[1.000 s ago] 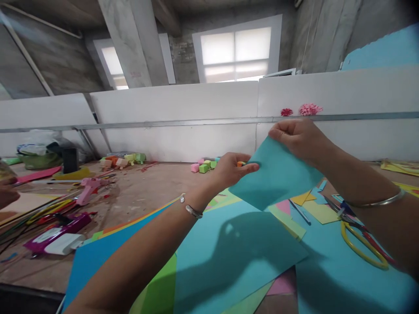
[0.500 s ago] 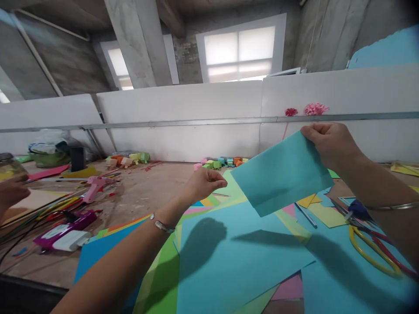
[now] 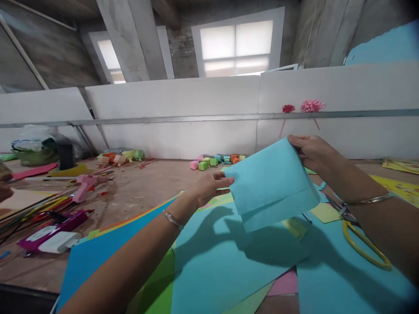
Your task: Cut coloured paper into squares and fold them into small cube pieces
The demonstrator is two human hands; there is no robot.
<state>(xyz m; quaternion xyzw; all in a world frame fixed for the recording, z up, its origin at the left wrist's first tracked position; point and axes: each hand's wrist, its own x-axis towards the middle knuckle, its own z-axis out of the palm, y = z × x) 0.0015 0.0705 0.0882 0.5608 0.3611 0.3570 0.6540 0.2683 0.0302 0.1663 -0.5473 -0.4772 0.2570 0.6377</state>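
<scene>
A light-blue sheet of paper [image 3: 268, 179] is held up above the table, its right side bent over in a curve. My right hand [image 3: 310, 150] pinches its upper right corner. At the left edge, my left hand [image 3: 214, 187] has the sheet between thumb and fingers. Below lie larger light-blue sheets [image 3: 229, 270], with green paper [image 3: 157, 283] and dark-blue paper [image 3: 108, 257] to the left. Scissors with a yellow handle [image 3: 366, 248] rest under my right forearm, partly hidden by it.
Small folded paper cubes [image 3: 209, 162] sit along the back of the table. To the left are a pink glue gun [image 3: 84, 187], a purple device with a white plug [image 3: 55, 233] and cables. Another person's hand [image 3: 5, 185] shows at the left edge. Paper flowers [image 3: 312, 105] hang by the rail.
My left hand has moved right and taken hold of the sheet's left edge. The sheet has gone from flat to curved, and my right hand sits slightly lower and further left.
</scene>
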